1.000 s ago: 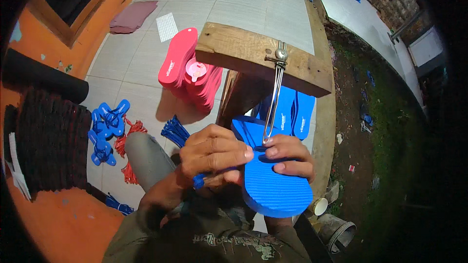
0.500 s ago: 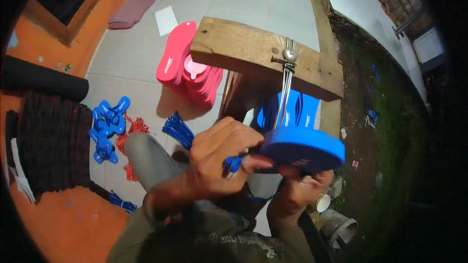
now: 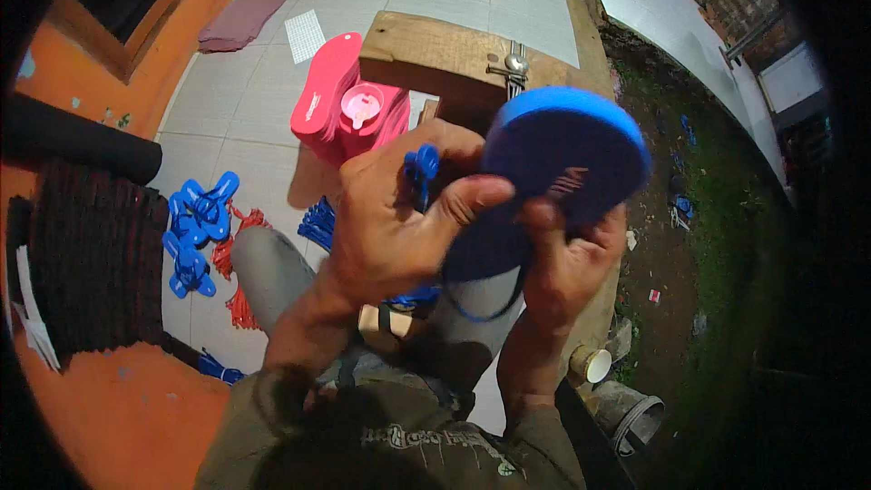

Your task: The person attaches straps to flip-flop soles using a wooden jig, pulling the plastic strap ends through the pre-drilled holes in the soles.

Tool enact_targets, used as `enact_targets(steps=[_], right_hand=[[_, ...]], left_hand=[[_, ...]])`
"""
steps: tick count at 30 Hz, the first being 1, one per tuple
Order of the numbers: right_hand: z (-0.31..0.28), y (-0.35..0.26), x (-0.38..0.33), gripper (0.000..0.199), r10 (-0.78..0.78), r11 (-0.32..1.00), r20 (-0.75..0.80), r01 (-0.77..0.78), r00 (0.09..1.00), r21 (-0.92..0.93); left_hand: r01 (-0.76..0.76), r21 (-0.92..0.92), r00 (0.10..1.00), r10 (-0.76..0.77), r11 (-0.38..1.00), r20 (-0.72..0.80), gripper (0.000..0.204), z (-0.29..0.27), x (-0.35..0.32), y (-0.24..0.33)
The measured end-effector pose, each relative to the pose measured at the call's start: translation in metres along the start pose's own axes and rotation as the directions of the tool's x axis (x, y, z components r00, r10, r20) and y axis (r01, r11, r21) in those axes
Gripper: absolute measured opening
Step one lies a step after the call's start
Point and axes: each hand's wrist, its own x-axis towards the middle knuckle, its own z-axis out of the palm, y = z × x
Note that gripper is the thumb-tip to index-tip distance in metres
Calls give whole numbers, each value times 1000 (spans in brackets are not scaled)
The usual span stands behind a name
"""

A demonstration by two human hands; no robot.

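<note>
A blue flip-flop sole [image 3: 581,159], its broad end up and its darker face toward me, is tilted between my hands. My left hand [image 3: 390,209] is closed at its left edge, with a blue flip-flop strap [image 3: 421,172] sticking out between its fingers. My right hand [image 3: 572,263] grips the sole from the lower right, thumb on its dark face. Behind the sole, a wooden beam [image 3: 435,47] carries a metal bolt with wire [image 3: 516,63] wound round it. The sole hides the lower wires. A thin dark-blue loop [image 3: 485,316] hangs below the sole, partly blurred.
Pink soles [image 3: 325,91] are stacked beyond my left hand, with a small pink container [image 3: 361,107] on them. Blue flip-flops [image 3: 198,218], red straps [image 3: 238,259] and a blue strap bundle [image 3: 316,220] lie at left. A dark stack [image 3: 91,254] stands by the orange wall.
Both hands have lifted the sole up and away from the metal wires, turning its dark face more toward me. The strap in my left hand has risen with it.
</note>
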Motion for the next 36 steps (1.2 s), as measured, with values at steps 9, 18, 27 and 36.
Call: enact_targets(steps=[9, 18, 27, 36], right_hand=[[5, -7, -2, 32, -57, 984, 51, 65, 997, -165], [-9, 5, -20, 33, -28, 978, 70, 42, 997, -207], [-29, 3, -20, 19, -333, 859, 471, 469, 817, -206], [-31, 15, 8, 19, -287, 892, 502, 418, 816, -171]], left_hand=[[-102, 102, 989, 111, 990, -92, 24, 6, -4, -10], [31, -75, 1000, -31, 997, 5, 21, 0, -31, -23], [-634, -1, 764, 625, 774, 161, 20, -17, -29, -48], [-610, 50, 790, 604, 791, 104, 19, -11, -7, -61]])
